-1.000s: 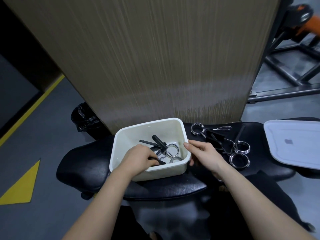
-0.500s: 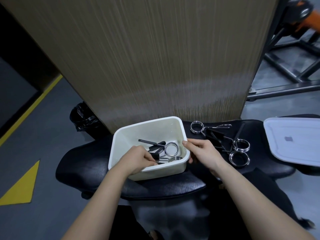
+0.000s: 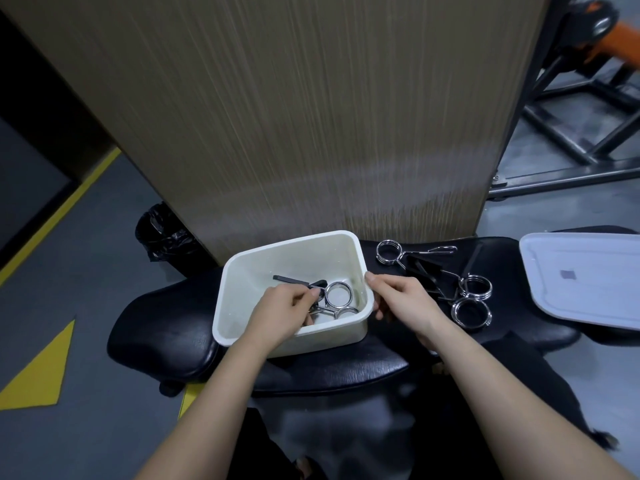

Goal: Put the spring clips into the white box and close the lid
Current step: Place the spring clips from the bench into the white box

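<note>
The white box [image 3: 242, 271] stands open on a black padded bench [image 3: 166, 327]. Inside it lie chrome spring clips [image 3: 338, 294] with black handles. My left hand [image 3: 282, 311] reaches into the box, its fingers pinched on the black handle of a clip. My right hand [image 3: 403, 299] grips the box's right rim. Three more spring clips lie on the bench to the right: one at the back [image 3: 389, 251], two nearer [image 3: 477, 286] [image 3: 471, 314]. The white lid [image 3: 585, 278] lies flat at the far right.
A tall wood-grain panel [image 3: 311, 116] rises right behind the box. A black bin bag [image 3: 162, 233] sits on the grey floor at the left. Yellow floor markings [image 3: 38, 372] lie to the left. A black metal frame [image 3: 571, 133] stands at the back right.
My left hand has shifted slightly inside the box and the clips in it have settled flatter. My right hand stays on the box's right rim.
</note>
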Tool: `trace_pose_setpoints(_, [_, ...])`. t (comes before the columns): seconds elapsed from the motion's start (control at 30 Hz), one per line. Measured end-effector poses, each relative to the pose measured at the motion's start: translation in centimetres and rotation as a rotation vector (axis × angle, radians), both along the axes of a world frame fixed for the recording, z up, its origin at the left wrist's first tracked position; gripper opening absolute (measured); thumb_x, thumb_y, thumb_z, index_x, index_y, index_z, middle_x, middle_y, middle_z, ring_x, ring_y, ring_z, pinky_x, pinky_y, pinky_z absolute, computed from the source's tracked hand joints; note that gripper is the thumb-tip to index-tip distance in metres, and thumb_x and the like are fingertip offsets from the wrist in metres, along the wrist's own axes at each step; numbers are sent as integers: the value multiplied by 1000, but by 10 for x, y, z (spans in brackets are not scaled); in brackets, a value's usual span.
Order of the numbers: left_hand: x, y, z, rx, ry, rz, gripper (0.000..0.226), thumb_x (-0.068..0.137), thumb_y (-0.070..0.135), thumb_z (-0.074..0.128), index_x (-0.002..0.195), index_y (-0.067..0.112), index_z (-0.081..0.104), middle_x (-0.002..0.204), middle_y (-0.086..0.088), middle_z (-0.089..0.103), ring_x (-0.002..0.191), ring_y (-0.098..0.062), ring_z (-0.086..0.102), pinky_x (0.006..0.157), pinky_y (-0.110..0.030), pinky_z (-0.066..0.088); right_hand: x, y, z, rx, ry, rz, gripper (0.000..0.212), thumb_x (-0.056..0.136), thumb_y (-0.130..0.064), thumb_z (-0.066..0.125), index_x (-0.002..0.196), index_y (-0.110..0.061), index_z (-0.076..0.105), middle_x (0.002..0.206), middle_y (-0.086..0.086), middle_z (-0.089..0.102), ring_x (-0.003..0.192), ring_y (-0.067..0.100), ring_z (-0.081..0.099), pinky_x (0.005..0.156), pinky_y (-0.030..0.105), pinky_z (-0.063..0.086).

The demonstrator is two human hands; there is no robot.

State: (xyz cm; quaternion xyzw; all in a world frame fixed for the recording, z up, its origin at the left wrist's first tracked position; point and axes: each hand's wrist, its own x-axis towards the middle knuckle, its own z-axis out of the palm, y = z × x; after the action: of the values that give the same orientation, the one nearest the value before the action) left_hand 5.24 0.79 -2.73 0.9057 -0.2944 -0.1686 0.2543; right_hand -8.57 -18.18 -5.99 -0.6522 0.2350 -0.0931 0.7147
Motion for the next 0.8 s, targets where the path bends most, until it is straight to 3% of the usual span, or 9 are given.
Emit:
trace_pose_setpoints(0.07, [-11,-11,6,-29,-17,-9,46,101,51,44,82,17,69,60,9,71,64,-11,66,78,-39,57,0,-4,1,-35,30,-68,43,97,-47,59,72,-14,70,65,4,63,59,18,55,58,29,42])
trace_pose_setpoints(0.2, [-34,-47,11,-97,87,-37,49,94,66,34,99,29,66,69,10,73,73,-9,71,84,-41,57,-3,-19,-8,-136,66,-337,21,95,-34,65,89,-20,78,58,-2,62,53,13,58,60,32,51])
trace_pose_setpoints(0.3, [-43,-78,8,-42,68,-45,67,88,78,27,129,32,53,95,2,74,98,-21,69,93,-46,52,-14,-36,-16,-313,94,-491,13,93,-27,65,93,-24,77,58,-7,59,59,11,60,68,30,50])
trace_pose_setpoints(0.37, [-44,-92,-1,30,-6,-39,72,90,75,29,138,23,41,110,-8,70,108,-33,63,95,-48,49,-23,-48,-17,-384,117,-590,14,92,-22,63,98,-25,76,65,-7,61,67,12,60,70,27,45])
trace_pose_setpoints(0.5, [-47,-98,-19,55,-43,-11,69,97,54,40,155,29,14,123,-14,66,113,-39,60,95,-47,49,-43,-76,-21,-480,244,-812,22,89,-19,61,110,-18,67,100,6,64,87,21,60,74,28,39])
trace_pose_setpoints(0.57, [-44,-98,-24,64,-50,10,73,95,50,41,157,34,7,118,-14,66,109,-39,61,93,-46,50,-52,-93,-33,-484,411,-789,30,87,-23,66,117,-16,63,118,12,56,103,27,58,82,31,42])
trace_pose_setpoints(0.67, [-41,-99,-26,50,-52,12,76,88,47,41,156,35,10,97,-15,66,92,-36,62,86,-47,53,-65,-107,-51,-492,753,-449,55,81,-43,76,126,-17,60,131,18,54,124,38,52,103,39,42])
trace_pose_setpoints(0.73, [-39,-100,-27,45,-50,8,76,83,47,40,154,34,15,91,-16,65,87,-36,62,81,-45,53,-69,-108,-55,-480,790,-309,57,78,-39,79,129,-20,58,127,14,63,121,34,58,101,38,46])
trace_pose_setpoints(0.8, [-38,-100,-27,43,-44,3,77,82,47,41,154,32,18,91,-16,65,87,-37,61,80,-44,53,-71,-108,-55,-494,743,-322,43,83,-24,71,125,-24,62,121,11,69,115,32,63,94,36,49])
